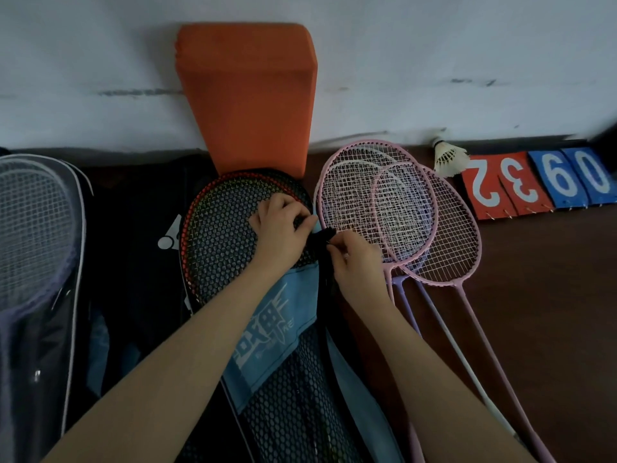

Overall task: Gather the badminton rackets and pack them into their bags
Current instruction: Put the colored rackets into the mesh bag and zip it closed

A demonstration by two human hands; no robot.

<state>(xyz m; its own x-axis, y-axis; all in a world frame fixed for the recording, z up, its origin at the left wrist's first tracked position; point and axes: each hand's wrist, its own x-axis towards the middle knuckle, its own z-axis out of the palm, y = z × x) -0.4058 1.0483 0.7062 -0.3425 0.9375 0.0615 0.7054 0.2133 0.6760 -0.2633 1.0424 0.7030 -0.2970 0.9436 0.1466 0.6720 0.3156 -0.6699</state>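
Observation:
A black mesh racket bag (220, 235) with a light-blue band (267, 332) lies in the middle, and a red-rimmed racket (197, 208) shows through its mesh. My left hand (280, 228) presses on the bag's right edge, fingers pinched on the black trim. My right hand (354, 259) pinches a small black zipper pull or tab (322, 237) at the same edge. To the right, several pink and lilac rackets (377, 198) lie overlapped on the brown floor. At far left a clear-fronted bag (36, 228) holds a white-strung racket.
An orange foam block (247, 95) leans on the white wall behind the mesh bag. A dark bag with a white logo (143, 228) lies left of it. A shuttlecock (450, 157) and red and blue number cards (534, 182) sit at the back right.

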